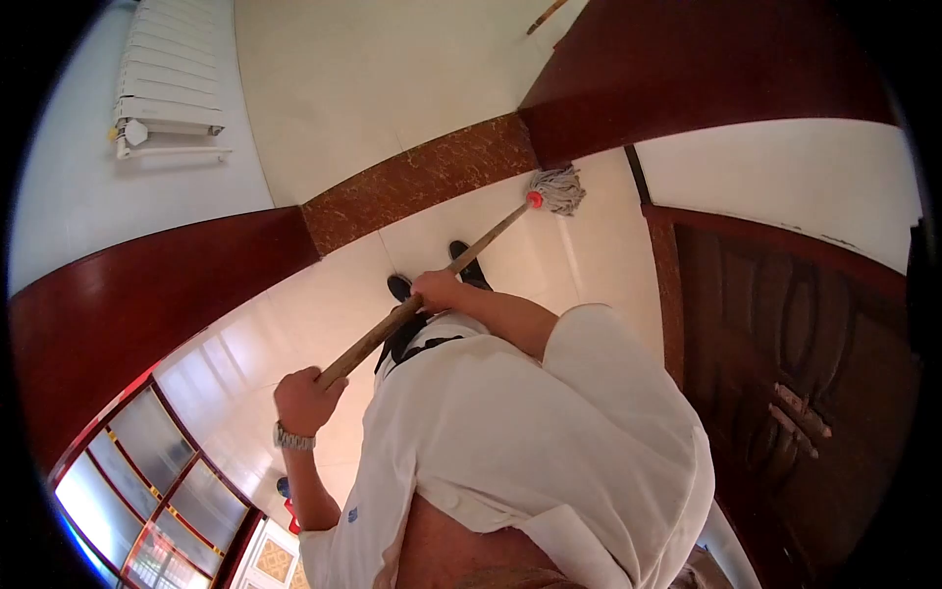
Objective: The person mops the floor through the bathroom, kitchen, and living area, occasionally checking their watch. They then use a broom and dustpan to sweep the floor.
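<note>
A string mop with a long wooden handle (368, 344) slants across the head view. Its grey strands (559, 190) rest on the light floor beside the brown threshold strip, below a red collar (535, 199). Near the handle's upper end, my left hand (306, 401) is closed around the wood, a metal watch (293, 437) on that wrist. Farther down the handle, in front of my waist, my right hand (439, 292) grips it too. Some of the fingers on both hands are hidden from this angle.
A brown marbled threshold (422, 182) runs between dark red door frames (177, 290). On the right is a dark carved door (785, 344) with a handle. A white radiator (169, 74) hangs at upper left, a glass-paned partition (147, 481) stands at lower left. My dark shoes (399, 287) are near the handle.
</note>
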`<state>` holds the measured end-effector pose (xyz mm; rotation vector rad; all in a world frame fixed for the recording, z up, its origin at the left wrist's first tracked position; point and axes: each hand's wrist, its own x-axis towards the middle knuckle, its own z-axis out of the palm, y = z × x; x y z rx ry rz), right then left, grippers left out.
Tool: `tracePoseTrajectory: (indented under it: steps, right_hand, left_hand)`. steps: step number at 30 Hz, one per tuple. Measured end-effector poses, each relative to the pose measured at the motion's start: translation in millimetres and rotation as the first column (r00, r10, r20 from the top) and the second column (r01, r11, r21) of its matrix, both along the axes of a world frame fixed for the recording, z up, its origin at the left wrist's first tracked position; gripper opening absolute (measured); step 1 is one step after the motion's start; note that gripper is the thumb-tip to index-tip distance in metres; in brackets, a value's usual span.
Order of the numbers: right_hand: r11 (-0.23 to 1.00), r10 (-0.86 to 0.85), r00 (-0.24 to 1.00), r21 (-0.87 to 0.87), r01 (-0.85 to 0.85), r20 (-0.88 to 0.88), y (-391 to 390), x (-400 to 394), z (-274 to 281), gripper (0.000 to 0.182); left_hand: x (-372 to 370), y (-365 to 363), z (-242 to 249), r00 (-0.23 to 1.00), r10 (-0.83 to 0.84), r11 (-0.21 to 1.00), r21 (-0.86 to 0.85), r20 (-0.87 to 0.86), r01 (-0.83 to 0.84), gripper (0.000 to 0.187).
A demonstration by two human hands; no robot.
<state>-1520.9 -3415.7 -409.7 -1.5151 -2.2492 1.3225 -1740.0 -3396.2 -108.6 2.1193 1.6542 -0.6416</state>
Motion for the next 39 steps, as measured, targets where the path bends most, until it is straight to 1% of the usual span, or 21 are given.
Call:
tracePoseTrajectory:
  steps: [3, 4, 5, 8, 9, 11, 14, 15, 19, 21, 23, 25, 26, 27, 29, 31, 33, 34, 36, 37, 39]
  right_hand:
    - [0.99, 0.042, 0.993, -0.138, -0.026, 0.111, 13, 0, -32, 0.032]
    - [0.977, 0.066, 0.987, -0.209, -0.035, 0.146, 23, 13, -1, 0.032]
    - [0.988, 0.027, 0.985, -0.152, 0.0, 0.171, 21, 21, -10, 0.032]
    - [0.991, -0.082, 0.976, -0.085, 0.101, 0.2, 18, 63, -59, 0.033]
    - [0.969, -0.08, 0.985, -0.218, 0.113, 0.153, 24, 87, -52, 0.035]
    - [0.968, -0.177, 0.96, -0.137, 0.209, 0.215, 25, 121, -38, 0.035]
    - [0.9, -0.227, 0.898, -0.271, 0.341, 0.377, 36, 149, -30, 0.033]
    - [0.887, -0.287, 0.872, -0.233, 0.398, 0.398, 43, 148, -20, 0.021]
    - [0.791, -0.471, 0.795, -0.216, 0.573, 0.382, 86, 122, -12, 0.026]
    - [0.821, -0.512, 0.794, -0.085, 0.565, 0.327, 111, 101, -14, 0.025]
    - [0.797, -0.564, 0.774, -0.058, 0.602, 0.288, 144, 75, -10, 0.025]
    - [0.76, -0.623, 0.746, -0.042, 0.648, 0.235, 176, 50, -8, 0.026]
    - [0.721, -0.677, 0.714, -0.037, 0.692, 0.179, 189, 41, -6, 0.028]
    - [0.716, -0.682, 0.71, -0.034, 0.697, 0.175, 204, 34, 0, 0.028]
    - [0.672, -0.729, 0.683, -0.143, 0.726, 0.041, 234, 26, 10, 0.032]
    - [0.652, -0.744, 0.667, -0.179, 0.736, 0.032, 259, 25, 17, 0.033]
    - [0.516, -0.856, 0.488, -0.219, 0.828, -0.171, 286, 34, 25, 0.03]
    - [0.518, -0.854, 0.489, -0.216, 0.828, -0.176, 297, 43, 8, 0.03]
    - [0.342, -0.933, 0.325, -0.101, 0.934, -0.156, 315, 72, -49, 0.025]
    - [0.353, -0.929, 0.335, -0.104, 0.93, -0.16, 336, 86, -35, 0.025]
    - [0.184, -0.981, 0.15, -0.365, 0.913, -0.119, 388, 116, 33, 0.024]
  left_hand:
    - [-6, 16, -28, 0.998, -0.027, 0.999, 0.026, 0.061, 0.025, 0.038]
    - [-2, 26, -33, 0.995, 0.03, 0.999, -0.033, 0.093, -0.027, 0.037]
    - [0, 33, -46, 0.988, 0.006, 0.999, -0.032, 0.152, -0.001, 0.037]
    - [31, 65, -83, 0.974, -0.089, 0.99, -0.091, 0.206, 0.109, 0.038]
    - [47, 77, -88, 0.942, -0.2, 0.97, -0.079, 0.27, 0.228, 0.038]
    - [73, 102, -100, 0.904, -0.234, 0.948, -0.12, 0.358, 0.293, 0.038]
    - [92, 139, -116, 0.851, -0.334, 0.899, -0.134, 0.406, 0.417, 0.041]
    - [94, 156, -118, 0.82, -0.403, 0.856, -0.149, 0.407, 0.495, 0.04]
    - [80, 227, -107, 0.745, -0.515, 0.81, -0.043, 0.424, 0.584, 0.039]
    - [71, 264, -89, 0.732, -0.564, 0.779, -0.05, 0.382, 0.626, 0.038]
    - [61, 305, -70, 0.739, -0.547, 0.789, -0.052, 0.393, 0.612, 0.038]
    - [52, 342, -61, 0.759, -0.478, 0.86, 0.062, 0.442, 0.506, 0.036]
    - [49, 356, -54, 0.717, -0.453, 0.889, 0.211, 0.531, 0.405, 0.033]
    - [51, 372, -44, 0.714, -0.46, 0.885, 0.215, 0.528, 0.412, 0.033]
    - [61, 406, -29, 0.727, -0.393, 0.913, 0.329, 0.563, 0.239, 0.031]
    - [75, 433, -28, 0.678, -0.428, 0.889, 0.413, 0.597, 0.198, 0.033]
    - [93, 459, -24, 0.57, -0.402, 0.902, 0.417, 0.717, 0.112, 0.036]
    - [97, 473, -24, 0.563, -0.358, 0.925, 0.366, 0.745, 0.104, 0.039]
    - [101, 507, -31, 0.566, -0.326, 0.938, 0.335, 0.758, 0.09, 0.039]
    - [101, 526, -37, 0.567, -0.288, 0.951, 0.299, 0.772, 0.075, 0.039]
    - [90, 567, -64, 0.717, -0.284, 0.947, 0.302, 0.636, 0.108, 0.036]
